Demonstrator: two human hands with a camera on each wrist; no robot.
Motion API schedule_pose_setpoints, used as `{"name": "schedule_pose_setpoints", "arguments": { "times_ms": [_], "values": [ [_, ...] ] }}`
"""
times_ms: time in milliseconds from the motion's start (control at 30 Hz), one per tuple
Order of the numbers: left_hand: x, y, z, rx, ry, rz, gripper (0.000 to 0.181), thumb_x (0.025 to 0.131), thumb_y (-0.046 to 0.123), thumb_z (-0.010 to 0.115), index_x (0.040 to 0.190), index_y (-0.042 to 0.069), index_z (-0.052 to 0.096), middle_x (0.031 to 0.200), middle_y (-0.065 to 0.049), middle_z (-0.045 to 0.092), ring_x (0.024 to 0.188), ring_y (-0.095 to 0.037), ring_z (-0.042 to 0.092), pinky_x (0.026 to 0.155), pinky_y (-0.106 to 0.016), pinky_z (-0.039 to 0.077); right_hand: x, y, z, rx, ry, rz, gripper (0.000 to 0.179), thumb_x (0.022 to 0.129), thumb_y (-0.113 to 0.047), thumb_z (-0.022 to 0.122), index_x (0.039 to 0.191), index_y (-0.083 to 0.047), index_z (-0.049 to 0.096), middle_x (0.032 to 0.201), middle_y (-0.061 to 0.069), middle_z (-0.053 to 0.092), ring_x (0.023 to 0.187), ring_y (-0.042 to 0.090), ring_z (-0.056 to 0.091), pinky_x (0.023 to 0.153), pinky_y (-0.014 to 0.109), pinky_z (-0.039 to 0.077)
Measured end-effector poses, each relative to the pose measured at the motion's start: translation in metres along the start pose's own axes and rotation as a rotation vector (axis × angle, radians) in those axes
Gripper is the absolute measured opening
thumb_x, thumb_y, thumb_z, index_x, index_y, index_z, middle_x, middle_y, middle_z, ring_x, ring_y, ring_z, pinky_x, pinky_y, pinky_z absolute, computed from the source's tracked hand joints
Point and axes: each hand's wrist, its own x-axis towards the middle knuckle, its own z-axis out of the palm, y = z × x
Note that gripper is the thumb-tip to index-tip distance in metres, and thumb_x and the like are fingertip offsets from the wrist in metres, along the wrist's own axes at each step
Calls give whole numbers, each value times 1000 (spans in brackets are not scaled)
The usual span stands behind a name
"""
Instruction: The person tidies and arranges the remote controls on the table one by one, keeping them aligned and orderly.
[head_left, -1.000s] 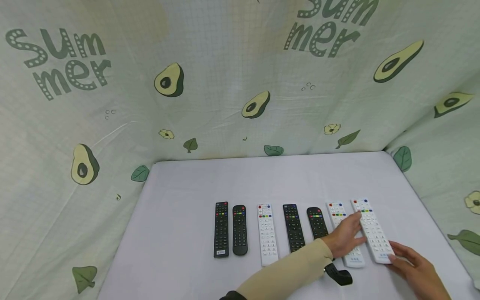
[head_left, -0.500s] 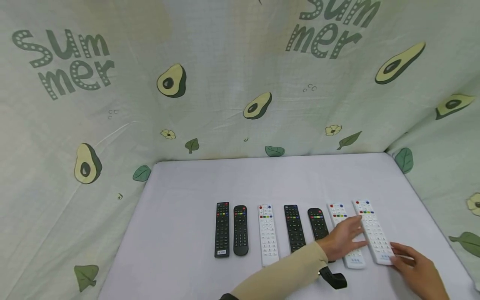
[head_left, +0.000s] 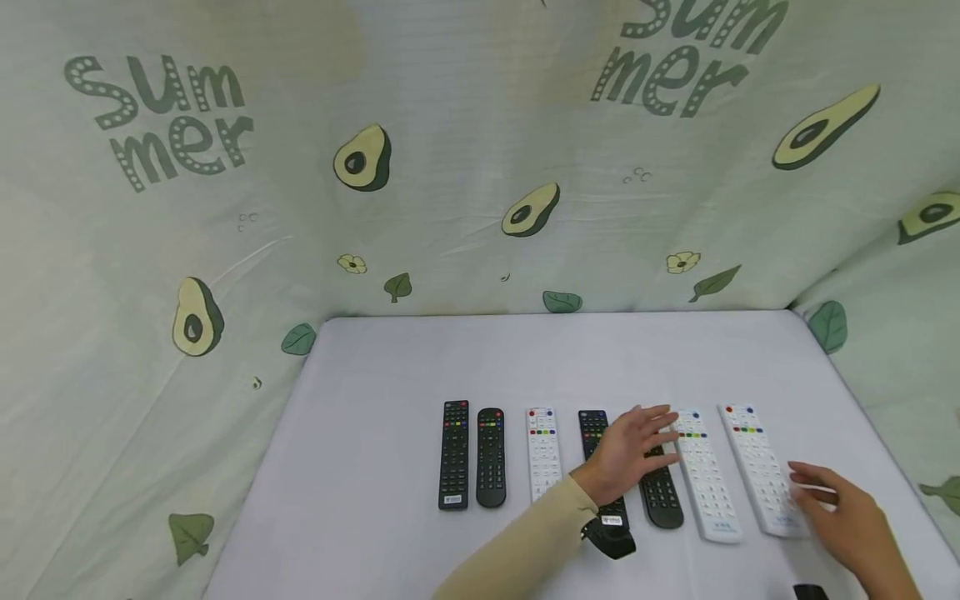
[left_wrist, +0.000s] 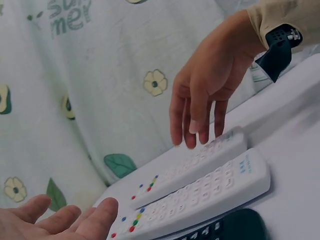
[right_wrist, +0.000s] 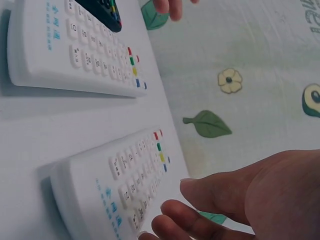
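A row of remote controls lies on the table in the head view. My left hand [head_left: 630, 450] hovers, fingers spread, over two black remotes [head_left: 662, 504] [head_left: 592, 427], partly hiding them. To its right lie a white remote [head_left: 707, 483] and the rightmost white remote [head_left: 763, 475]. Beside the lower end of that last one is my right hand [head_left: 851, 517], fingers loosely bent and holding nothing. The left wrist view shows the right hand [left_wrist: 212, 80] hanging just above the far white remote [left_wrist: 195, 162]. In the right wrist view, its thumb and fingers [right_wrist: 215, 192] are apart from the white remote [right_wrist: 90, 180].
Farther left stand two black remotes [head_left: 453, 454] [head_left: 491, 458] and a white remote [head_left: 543, 450], its lower end behind the left sleeve [head_left: 525, 542]. A patterned curtain [head_left: 450, 125] borders the white table [head_left: 360, 467] at the back and sides.
My left hand has left the rightmost white remote and moved left over the black ones. My right hand has let go of that remote's lower end. The head view has shifted slightly.
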Motion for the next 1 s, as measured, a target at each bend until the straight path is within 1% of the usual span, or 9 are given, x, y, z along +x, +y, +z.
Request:
{"name": "schedule_pose_setpoints", "arguments": {
  "times_ms": [233,367,433,500,733,900,1000],
  "values": [
    [-17,26,-40,-18,71,105,68,115,43,20,166,-2,22,172,-24,23,159,-45,21,128,-54,29,19,-7,-3,-16,6,-68,41,96,4,63,134,17,54,122,43,62,107,64,61,77,63,56],
    [-32,41,-64,0,119,156,66,116,41,13,167,-1,21,173,-23,21,160,-44,20,128,-54,29,24,-11,-6,-22,0,-96,40,97,5,64,134,17,53,122,43,62,108,64,60,78,64,55],
    [-40,48,-74,0,150,182,66,116,41,12,167,0,21,173,-23,21,160,-45,20,129,-54,28,26,-12,-6,-25,3,-111,40,97,6,64,134,17,53,122,43,62,108,65,60,78,65,54],
    [-48,54,-84,7,182,209,66,116,42,12,167,1,22,173,-22,23,160,-45,20,129,-53,28,30,-12,-7,-29,5,-124,40,97,6,63,134,17,53,122,43,61,107,65,60,78,65,54],
    [-75,73,-112,-6,253,278,65,117,42,14,167,0,20,174,-23,17,161,-45,13,130,-54,24,47,-10,-16,-49,12,-177,40,97,6,62,133,18,52,121,45,60,106,65,60,77,66,53],
    [-92,85,-131,81,309,313,67,117,44,16,166,-1,21,174,-24,18,160,-45,15,130,-55,24,56,-6,-23,-73,4,-180,42,98,5,62,135,19,49,122,46,57,107,66,58,79,69,51],
    [-103,93,-144,145,357,341,69,116,45,16,165,-3,21,173,-25,20,160,-46,16,130,-56,24,61,-3,-26,-88,15,-193,42,97,5,63,134,20,48,121,47,57,106,66,58,80,71,49]
  ]
}}
